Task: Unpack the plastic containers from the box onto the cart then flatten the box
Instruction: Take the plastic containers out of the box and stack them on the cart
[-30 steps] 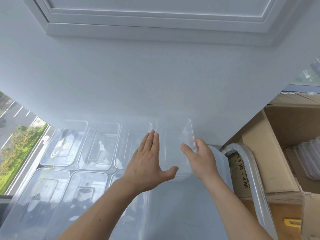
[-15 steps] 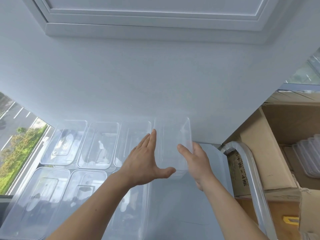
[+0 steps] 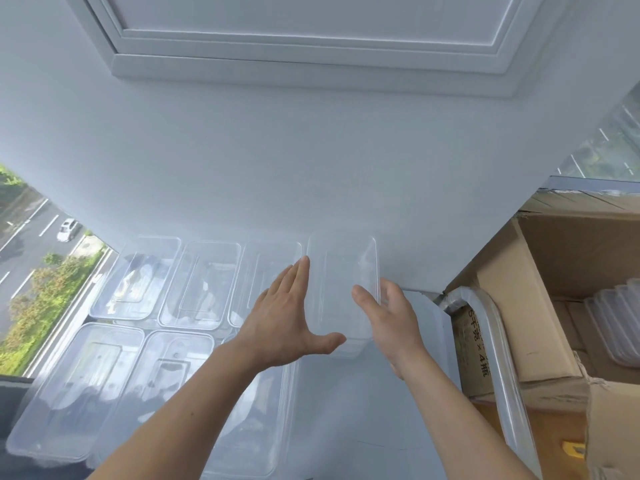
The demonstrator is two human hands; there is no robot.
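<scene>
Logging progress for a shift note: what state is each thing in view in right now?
End container: upright on cart, back row.
Left hand: open, fingers straight, at its left side.
Right hand: grips its right wall.
Other containers: upright, two rows.
Box: open, holds more containers.

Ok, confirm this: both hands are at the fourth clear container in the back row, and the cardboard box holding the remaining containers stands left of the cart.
No: the cardboard box stands right of the cart, not left, as the head view shows. The rest holds: left hand and right hand are at the fourth clear container in the back row, remaining containers in the box.
</scene>
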